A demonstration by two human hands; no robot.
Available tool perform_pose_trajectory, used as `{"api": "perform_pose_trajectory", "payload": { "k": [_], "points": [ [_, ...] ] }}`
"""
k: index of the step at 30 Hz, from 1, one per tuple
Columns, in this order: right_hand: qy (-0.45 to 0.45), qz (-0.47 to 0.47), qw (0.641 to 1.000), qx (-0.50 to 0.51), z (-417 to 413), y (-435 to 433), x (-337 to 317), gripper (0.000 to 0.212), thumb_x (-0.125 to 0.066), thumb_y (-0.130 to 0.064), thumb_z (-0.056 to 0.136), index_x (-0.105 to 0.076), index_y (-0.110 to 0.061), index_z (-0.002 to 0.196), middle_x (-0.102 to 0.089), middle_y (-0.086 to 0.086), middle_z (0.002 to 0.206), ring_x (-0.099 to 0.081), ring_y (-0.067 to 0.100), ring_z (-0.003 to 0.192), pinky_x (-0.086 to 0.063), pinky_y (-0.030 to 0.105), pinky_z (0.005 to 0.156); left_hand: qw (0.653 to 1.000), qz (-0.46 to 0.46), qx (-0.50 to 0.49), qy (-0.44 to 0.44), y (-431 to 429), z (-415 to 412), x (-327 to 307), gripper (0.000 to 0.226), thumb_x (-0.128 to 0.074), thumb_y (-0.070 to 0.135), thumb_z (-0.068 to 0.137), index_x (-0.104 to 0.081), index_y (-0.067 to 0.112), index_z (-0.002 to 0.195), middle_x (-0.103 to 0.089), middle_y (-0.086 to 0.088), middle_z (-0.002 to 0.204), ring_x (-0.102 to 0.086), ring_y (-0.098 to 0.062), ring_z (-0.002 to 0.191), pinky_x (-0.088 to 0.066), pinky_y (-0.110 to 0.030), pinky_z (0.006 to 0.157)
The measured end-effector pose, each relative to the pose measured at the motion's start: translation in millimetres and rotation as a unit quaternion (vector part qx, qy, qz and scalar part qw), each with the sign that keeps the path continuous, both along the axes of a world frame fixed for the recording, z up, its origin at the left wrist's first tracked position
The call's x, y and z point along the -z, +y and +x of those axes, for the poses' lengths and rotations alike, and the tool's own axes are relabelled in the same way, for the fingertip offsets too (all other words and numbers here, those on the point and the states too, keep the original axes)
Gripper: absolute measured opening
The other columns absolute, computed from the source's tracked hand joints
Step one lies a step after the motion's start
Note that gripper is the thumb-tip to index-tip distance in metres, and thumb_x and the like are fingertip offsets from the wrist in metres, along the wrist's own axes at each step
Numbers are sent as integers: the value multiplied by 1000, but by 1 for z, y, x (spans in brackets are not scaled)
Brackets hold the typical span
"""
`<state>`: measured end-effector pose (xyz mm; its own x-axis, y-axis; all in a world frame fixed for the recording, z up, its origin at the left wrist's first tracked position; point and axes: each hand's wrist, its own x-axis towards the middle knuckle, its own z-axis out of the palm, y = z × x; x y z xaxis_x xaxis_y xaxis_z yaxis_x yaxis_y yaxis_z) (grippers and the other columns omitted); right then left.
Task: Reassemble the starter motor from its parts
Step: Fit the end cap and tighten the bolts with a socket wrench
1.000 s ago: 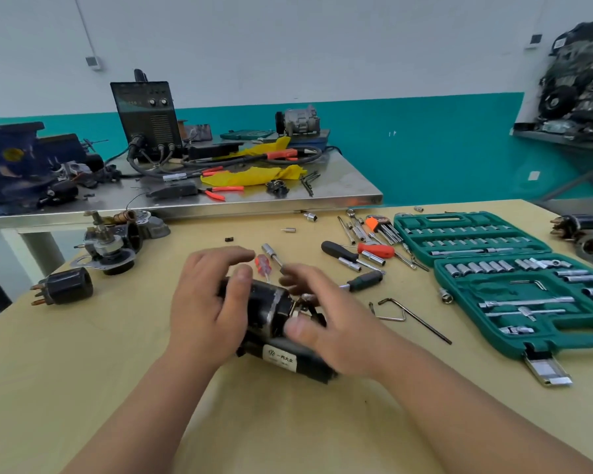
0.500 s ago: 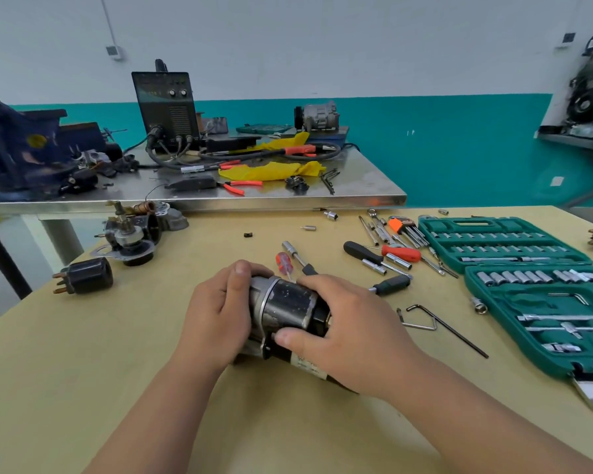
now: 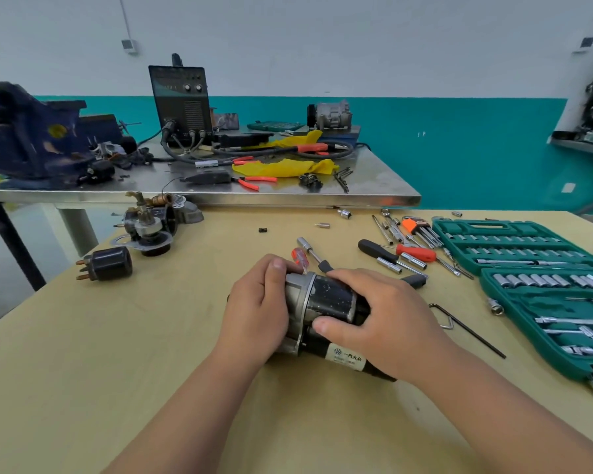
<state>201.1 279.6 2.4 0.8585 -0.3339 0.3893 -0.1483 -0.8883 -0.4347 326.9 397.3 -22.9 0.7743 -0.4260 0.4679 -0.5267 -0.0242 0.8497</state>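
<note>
The starter motor [image 3: 326, 302], a black cylinder with a grey metal end housing and a white label, lies on its side at the middle of the wooden table [image 3: 117, 336]. My left hand [image 3: 257, 313] grips the grey housing end. My right hand [image 3: 387, 323] wraps over the black body, thumb pressed on its near side. A black solenoid [image 3: 108, 264] with copper terminals lies at the left. A loose brush and end-plate assembly [image 3: 149, 227] sits behind it near the table's far left corner.
An open green socket set [image 3: 541, 289] fills the right side. Screwdrivers [image 3: 415, 253], hex keys [image 3: 466, 325] and loose sockets lie behind and right of the motor. A steel bench [image 3: 374, 186] beyond carries a welder [image 3: 180, 104], a blue vise [image 3: 28, 135], pliers and yellow cloth.
Both hands have closed round the motor and rolled it so the grey housing faces up and left. The right hand slid over the black body. The view shifted left.
</note>
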Motion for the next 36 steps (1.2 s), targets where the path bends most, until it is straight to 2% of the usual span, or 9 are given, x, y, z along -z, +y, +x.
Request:
{"api": "perform_pose_trajectory", "payload": {
  "k": [3,8,15,19,23,25,29,33,36],
  "points": [
    [3,8,1000,-8,-3,-4,-2,71,-54,-73,63,-55,-40,126,-58,-24,101,-52,-2,92,-44,18,75,1000,3,-12,-11,-1,2,-1,39,-30,41,91,-64,30,74,-66,15,73,-59,-3,68,-41,-13,55],
    [25,-1,1000,-13,-8,-7,-2,84,-42,-81,59,-49,-41,132,-60,-23,109,-52,1,98,-47,26,81,1000,2,-19,-10,-1,4,-3,38,-35,42,90,-66,30,72,-67,16,71,-60,-2,68,-41,-12,56],
    [-20,-21,1000,0,-1,-4,8,66,-53,-71,69,-51,-39,126,-54,-23,98,-44,-3,84,-32,5,66,1000,-24,-7,-8,-3,-3,1,39,-31,39,91,-66,30,76,-68,15,76,-60,-1,70,-41,-10,56],
    [38,-41,998,-18,-5,-16,7,78,-39,-81,65,-31,-46,134,-53,-22,123,-46,0,103,-37,20,72,1000,-18,11,-1,9,2,6,37,-30,40,90,-66,33,93,-67,22,92,-60,3,88,-42,-6,67],
    [91,-22,996,-8,-22,-31,14,88,-45,-82,62,-13,-49,137,-39,-20,140,-33,-6,106,-33,24,79,998,36,52,-13,17,4,9,43,-36,57,81,-64,33,103,-67,18,97,-60,4,92,-41,-7,70],
    [110,-10,994,-6,-28,-35,20,86,-53,-76,68,-12,-48,138,-36,-19,144,-37,-2,114,-33,23,83,995,57,77,-36,18,0,9,51,-38,60,75,-60,30,110,-67,14,100,-60,6,92,-41,-5,69],
    [90,-4,996,4,-27,-34,29,81,-58,-70,73,-18,-44,138,-42,-16,140,-45,6,117,-36,25,83,991,101,69,-50,22,-5,2,49,-63,51,60,-54,35,105,-65,12,92,-62,2,79,-45,-19,66],
    [117,-20,993,-29,-35,-29,23,104,-57,-83,61,-15,-38,145,-40,-9,145,-40,14,128,-35,32,97,977,145,26,-153,41,-15,6,61,-67,63,49,-50,38,103,-58,17,101,-57,-3,89,-42,-19,71],
    [66,-70,993,-64,-48,-13,19,112,-28,-96,59,-17,-30,149,-38,-4,147,-34,15,133,-26,32,105,956,152,-10,-253,54,-27,10,87,-57,84,55,-56,20,114,-54,11,116,-49,-5,104,-43,-22,82]
  ]
}}
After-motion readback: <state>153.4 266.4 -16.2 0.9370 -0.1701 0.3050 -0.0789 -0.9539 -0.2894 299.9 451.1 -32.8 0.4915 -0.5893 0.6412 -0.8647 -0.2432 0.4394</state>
